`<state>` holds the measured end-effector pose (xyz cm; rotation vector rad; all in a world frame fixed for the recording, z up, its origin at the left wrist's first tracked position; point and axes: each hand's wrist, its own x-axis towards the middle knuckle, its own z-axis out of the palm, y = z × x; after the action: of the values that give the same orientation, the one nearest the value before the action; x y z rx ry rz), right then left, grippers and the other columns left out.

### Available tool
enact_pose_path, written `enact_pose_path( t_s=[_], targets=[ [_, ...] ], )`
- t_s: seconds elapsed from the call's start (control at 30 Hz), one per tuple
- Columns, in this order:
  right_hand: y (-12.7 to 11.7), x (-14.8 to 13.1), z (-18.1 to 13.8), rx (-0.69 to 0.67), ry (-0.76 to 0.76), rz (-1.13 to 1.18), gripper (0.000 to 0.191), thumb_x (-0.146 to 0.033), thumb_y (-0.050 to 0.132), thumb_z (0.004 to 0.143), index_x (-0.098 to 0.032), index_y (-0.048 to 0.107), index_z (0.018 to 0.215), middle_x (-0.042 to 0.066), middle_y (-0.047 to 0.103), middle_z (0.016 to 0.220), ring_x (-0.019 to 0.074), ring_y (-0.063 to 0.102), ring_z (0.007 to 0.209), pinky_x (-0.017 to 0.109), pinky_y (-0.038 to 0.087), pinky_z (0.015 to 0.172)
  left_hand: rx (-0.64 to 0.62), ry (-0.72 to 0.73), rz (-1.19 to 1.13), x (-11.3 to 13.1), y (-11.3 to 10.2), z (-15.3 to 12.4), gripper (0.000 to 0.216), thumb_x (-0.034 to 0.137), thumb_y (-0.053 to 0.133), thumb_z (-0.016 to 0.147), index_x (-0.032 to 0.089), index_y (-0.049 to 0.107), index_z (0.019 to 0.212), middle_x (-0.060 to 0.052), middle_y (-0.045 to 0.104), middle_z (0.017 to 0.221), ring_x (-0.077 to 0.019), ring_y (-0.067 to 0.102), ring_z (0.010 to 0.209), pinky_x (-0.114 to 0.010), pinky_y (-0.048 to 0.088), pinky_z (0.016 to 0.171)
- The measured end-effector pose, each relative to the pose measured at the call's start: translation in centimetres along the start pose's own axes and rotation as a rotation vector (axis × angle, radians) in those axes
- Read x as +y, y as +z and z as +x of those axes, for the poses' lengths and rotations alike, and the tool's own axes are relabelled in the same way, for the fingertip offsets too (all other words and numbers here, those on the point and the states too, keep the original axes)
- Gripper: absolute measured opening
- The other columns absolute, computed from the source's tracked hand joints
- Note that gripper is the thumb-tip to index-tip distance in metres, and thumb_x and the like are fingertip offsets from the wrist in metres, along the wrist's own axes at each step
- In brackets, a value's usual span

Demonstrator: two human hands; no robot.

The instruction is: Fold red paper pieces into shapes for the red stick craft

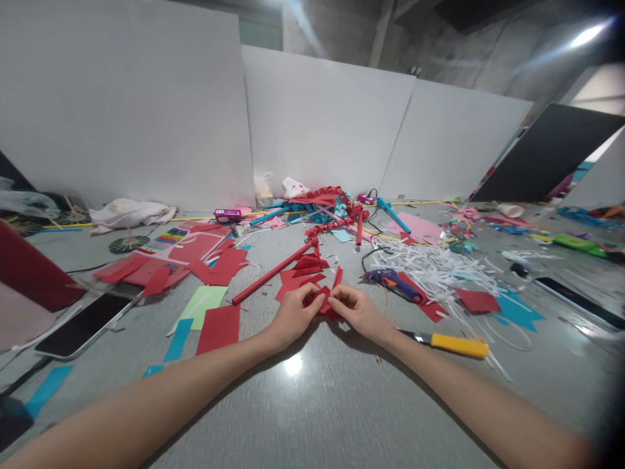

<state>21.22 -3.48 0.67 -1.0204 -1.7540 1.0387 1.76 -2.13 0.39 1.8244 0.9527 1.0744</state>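
Observation:
Between my two hands is a small piece of red paper [328, 305], partly covered by the fingers. My left hand [296, 311] pinches its left side, and my right hand [359, 309] pinches the right side; the fingertips almost meet. Just beyond them lie folded red paper pieces [308, 264]. A rolled red paper tube [273, 272] slants away to the left of these, joined at its far end to a red folded chain [336, 221]. On the right, close to my right hand, rests a blue glue gun [393, 284].
A yellow-handled knife [459, 345] lies beside my right forearm. Shredded white paper [434, 264] is heaped behind it. At left are red sheets [219, 329], green paper [202, 306] and a phone [90, 319]. White panels [327, 124] stand along the back.

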Motion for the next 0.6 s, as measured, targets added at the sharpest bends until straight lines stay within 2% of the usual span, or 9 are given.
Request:
enact_pose_path(
  t_s=[0.07,0.27,0.6],
  targets=[
    [-0.01,-0.12,-0.01,0.007,0.003,0.005,0.034,-0.050,0.061,0.095,-0.018,0.061,0.083,0.000,0.056,0.074,0.0144,0.048,0.068,0.026,0.038,0.063,0.018,0.007,0.003,0.01,0.01,0.04,0.024,0.035,0.056,0.096,0.017,0.066,0.086,-0.001,0.067,0.078,-0.0148,0.059,0.070,-0.026,0.045,0.066],
    [-0.17,-0.43,-0.02,0.001,0.017,0.012,0.035,-0.045,0.061,0.095,-0.018,0.056,0.073,-0.002,0.049,0.068,0.0133,0.043,0.064,0.026,0.034,0.061,0.091,0.049,-0.049,0.13,-0.01,0.02,0.017,0.029,0.063,0.092,0.019,0.071,0.103,-0.007,0.073,0.106,-0.0181,0.067,0.089,-0.031,0.052,0.081],
    [-0.26,-0.25,-0.07,-0.025,0.064,0.105,0.036,-0.046,0.062,0.093,-0.018,0.056,0.070,-0.002,0.048,0.064,0.0122,0.041,0.059,0.025,0.031,0.054,0.059,0.089,-0.023,0.27,-0.26,-0.18,0.015,0.030,0.065,0.092,0.018,0.073,0.095,-0.008,0.073,0.096,-0.0189,0.068,0.085,-0.028,0.054,0.070]
  ],
)
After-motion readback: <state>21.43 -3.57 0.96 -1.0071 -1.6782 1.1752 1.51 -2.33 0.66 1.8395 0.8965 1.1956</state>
